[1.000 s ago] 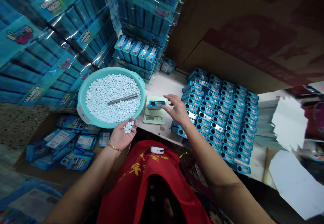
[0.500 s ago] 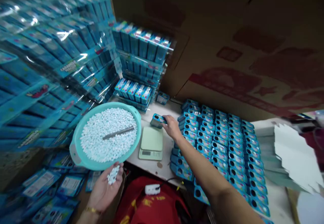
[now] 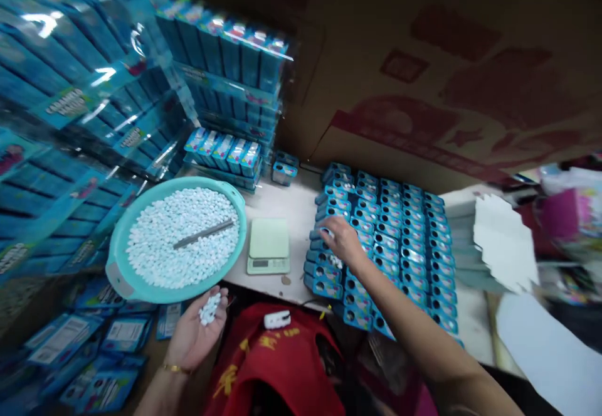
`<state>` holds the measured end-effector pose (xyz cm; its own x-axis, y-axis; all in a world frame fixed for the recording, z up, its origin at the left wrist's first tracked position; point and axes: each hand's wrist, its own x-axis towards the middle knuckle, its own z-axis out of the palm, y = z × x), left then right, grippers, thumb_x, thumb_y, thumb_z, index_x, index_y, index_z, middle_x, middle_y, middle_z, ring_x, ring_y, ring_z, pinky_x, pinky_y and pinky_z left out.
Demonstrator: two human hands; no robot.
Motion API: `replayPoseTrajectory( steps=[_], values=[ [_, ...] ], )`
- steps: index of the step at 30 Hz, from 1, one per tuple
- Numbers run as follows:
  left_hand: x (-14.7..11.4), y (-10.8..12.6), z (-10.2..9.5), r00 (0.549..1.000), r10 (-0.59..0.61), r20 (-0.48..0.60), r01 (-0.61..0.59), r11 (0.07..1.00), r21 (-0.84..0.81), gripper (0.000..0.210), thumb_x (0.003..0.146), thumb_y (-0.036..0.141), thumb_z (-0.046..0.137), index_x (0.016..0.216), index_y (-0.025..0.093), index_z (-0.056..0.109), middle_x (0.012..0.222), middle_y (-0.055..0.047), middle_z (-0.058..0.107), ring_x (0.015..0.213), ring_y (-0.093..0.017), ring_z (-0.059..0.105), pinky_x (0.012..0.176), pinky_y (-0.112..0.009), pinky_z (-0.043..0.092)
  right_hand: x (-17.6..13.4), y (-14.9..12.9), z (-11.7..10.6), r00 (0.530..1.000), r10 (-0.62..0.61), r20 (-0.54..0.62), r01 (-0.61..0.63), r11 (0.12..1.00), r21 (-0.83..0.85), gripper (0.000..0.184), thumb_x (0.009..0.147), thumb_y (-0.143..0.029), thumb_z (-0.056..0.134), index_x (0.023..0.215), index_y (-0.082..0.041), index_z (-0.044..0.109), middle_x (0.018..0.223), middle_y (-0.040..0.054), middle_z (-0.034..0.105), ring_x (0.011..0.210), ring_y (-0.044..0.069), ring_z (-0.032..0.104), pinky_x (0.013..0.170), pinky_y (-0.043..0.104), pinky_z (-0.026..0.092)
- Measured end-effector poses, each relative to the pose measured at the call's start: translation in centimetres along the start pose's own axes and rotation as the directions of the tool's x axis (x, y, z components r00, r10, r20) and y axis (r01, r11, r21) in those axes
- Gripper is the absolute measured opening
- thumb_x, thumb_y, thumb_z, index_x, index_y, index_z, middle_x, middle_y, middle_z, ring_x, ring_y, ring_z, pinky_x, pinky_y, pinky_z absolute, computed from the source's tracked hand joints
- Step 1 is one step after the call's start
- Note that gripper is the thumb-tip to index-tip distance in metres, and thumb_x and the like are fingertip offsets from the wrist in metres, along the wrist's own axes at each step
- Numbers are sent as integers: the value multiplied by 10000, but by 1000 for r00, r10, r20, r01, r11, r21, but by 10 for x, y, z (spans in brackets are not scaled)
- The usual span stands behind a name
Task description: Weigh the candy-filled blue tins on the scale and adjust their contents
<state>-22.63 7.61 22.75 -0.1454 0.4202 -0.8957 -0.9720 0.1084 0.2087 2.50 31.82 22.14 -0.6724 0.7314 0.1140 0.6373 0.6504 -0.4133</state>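
Note:
In the head view my left hand (image 3: 195, 334) is cupped palm up, holding a small heap of white pellets (image 3: 210, 309) beside the near rim of a turquoise basin (image 3: 239, 218). More such pellets (image 3: 155, 240) fill the basin, with a grey stick (image 3: 203, 234) lying on them. My right hand (image 3: 342, 239) is over the left column of small blue boxes (image 3: 332, 202), thumb and fingers apart around the end of one. Each box in the rows has a dark round opening on top. A pale green digital scale (image 3: 269, 243) stands between basin and boxes, its plate bare.
Shrink-wrapped stacks of blue boxes (image 3: 226, 55) rise at the left and back. Large brown cartons (image 3: 357, 83) wall off the far side. A blue box (image 3: 283, 173) stands behind the scale. White sheets (image 3: 503, 240) lie right; flat blue packs (image 3: 63, 341) lie lower left.
My right hand has let go of the blue box it held by the scale and moved right to the rows. That box now stands farther back. My left hand still holds the pellets. The view has shifted.

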Motion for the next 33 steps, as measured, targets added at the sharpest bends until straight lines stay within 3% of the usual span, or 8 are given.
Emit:
replayPoseTrajectory(
  steps=[4, 8, 12, 16, 21, 24, 28, 33],
  values=[
    [4, -2, 4, 998, -29, 59, 24, 996, 82, 195, 798, 46, 416, 813, 80, 607, 838, -123, 611, 669, -132, 596, 462, -190, 473, -106, -37, 2, 949, -17, 315, 67, 986, -150, 203, 792, -326, 538, 958, -227, 600, 945, 70, 583, 873, 214, 516, 730, 347, 427],
    [2, -2, 9, 993, -52, 102, 35, 986, 162, 179, 798, 56, 427, 806, 81, 604, 837, -123, 613, 671, -135, 597, 471, -196, 480, -137, -49, 26, 947, 126, 295, -13, 934, -357, 168, 813, -199, 490, 946, -230, 589, 939, 67, 566, 823, 214, 481, 667, 343, 390],
    [0, 0, 12, 991, -63, 119, 39, 980, 195, 172, 798, 59, 429, 807, 69, 601, 830, -127, 614, 663, -131, 596, 472, -190, 480, -125, -66, 19, 967, 83, 241, 10, 932, -363, 147, 826, -167, 449, 804, -216, 586, 958, 70, 544, 840, 211, 443, 675, 349, 350],
    [-1, 3, 8, 994, -41, 103, 20, 981, 193, 182, 802, 60, 419, 811, 65, 600, 823, -127, 620, 667, -133, 605, 509, -208, 509, -85, -103, 7, 978, -46, 206, 113, 938, -328, 110, 815, -181, 467, 818, -202, 575, 1050, 71, 500, 897, 212, 407, 717, 358, 331],
    [-4, 4, 2, 996, -10, 92, -5, 985, 172, 204, 810, 50, 400, 827, 79, 601, 846, -126, 636, 754, -163, 629, 610, -267, 548, -9, -118, 33, 946, -146, 288, 245, 906, -346, 97, 794, -159, 474, 797, -181, 569, 1083, 63, 474, 881, 199, 407, 686, 343, 347],
    [-5, 3, -1, 995, 8, 104, -23, 990, 140, 219, 813, 44, 389, 850, 85, 601, 860, -126, 645, 800, -177, 633, 651, -292, 552, 14, -120, 43, 935, -142, 325, 258, 901, -349, 118, 801, -140, 461, 807, -162, 576, 1073, 80, 485, 895, 204, 414, 693, 342, 363],
    [-3, -3, -3, 988, -7, 153, -7, 996, 91, 238, 826, 57, 372, 906, 86, 594, 862, -122, 656, 815, -184, 635, 675, -306, 549, -3, -156, 44, 940, -236, 245, 290, 933, -214, 172, 859, -212, 409, 951, -160, 545, 1084, 85, 488, 887, 191, 431, 718, 332, 391],
    [1, -17, -8, 973, -123, 196, 120, 992, 27, 231, 851, 106, 362, 790, 84, 584, 686, -74, 652, 626, -127, 631, 569, -229, 529, -48, -204, 55, 870, -394, 297, 413, 911, -1, 273, 844, -209, 442, 1103, -123, 455, 995, 77, 521, 854, 185, 446, 688, 294, 433]
  ],
)
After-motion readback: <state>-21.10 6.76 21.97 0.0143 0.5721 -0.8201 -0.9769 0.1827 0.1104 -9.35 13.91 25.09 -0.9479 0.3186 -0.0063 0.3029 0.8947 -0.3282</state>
